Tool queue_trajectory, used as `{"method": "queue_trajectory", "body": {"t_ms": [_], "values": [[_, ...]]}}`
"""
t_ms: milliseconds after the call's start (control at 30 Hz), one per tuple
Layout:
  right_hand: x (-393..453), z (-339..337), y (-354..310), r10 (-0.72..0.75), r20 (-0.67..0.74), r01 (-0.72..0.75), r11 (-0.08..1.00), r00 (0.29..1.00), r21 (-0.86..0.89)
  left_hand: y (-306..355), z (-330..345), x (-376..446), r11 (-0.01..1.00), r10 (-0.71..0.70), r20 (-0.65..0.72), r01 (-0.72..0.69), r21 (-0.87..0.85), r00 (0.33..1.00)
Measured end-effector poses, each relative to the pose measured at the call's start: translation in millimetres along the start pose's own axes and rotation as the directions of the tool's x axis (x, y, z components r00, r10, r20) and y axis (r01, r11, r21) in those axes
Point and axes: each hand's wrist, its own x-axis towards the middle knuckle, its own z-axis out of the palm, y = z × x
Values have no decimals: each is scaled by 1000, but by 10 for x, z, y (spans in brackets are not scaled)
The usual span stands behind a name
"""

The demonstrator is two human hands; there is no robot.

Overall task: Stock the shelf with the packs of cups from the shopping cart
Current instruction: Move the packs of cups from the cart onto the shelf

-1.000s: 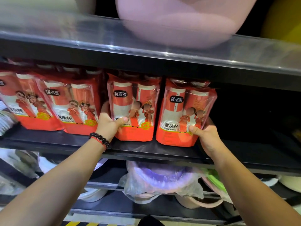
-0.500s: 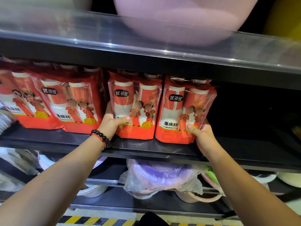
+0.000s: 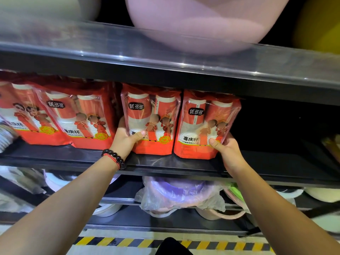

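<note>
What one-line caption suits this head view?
Left hand and right hand hold two red cup packs on the shelf.

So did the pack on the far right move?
Yes, a little. The rightmost pack slid left along the shelf, closing up against the next pack, with the right hand on it.

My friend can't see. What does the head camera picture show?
Two bare hands hold two red plastic packs of paper cups standing side by side on a dark shelf: the left hand grips the left pack, the right hand the right pack. More red packs stand to the left, and a pink plastic basin sits on the shelf above.
</note>
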Motion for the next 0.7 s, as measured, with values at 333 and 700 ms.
{"method": "queue_trajectory", "body": {"t_ms": [333, 700], "values": [[-603, 141, -98, 193, -375, -258, 957, 907, -131, 198, 24, -856, 961, -188, -290, 236, 141, 938], [-1736, 1287, -337, 227, 105, -184, 932, 968, -311, 432, -507, -2172, 848, -377, -229, 434, 305, 897]]}}
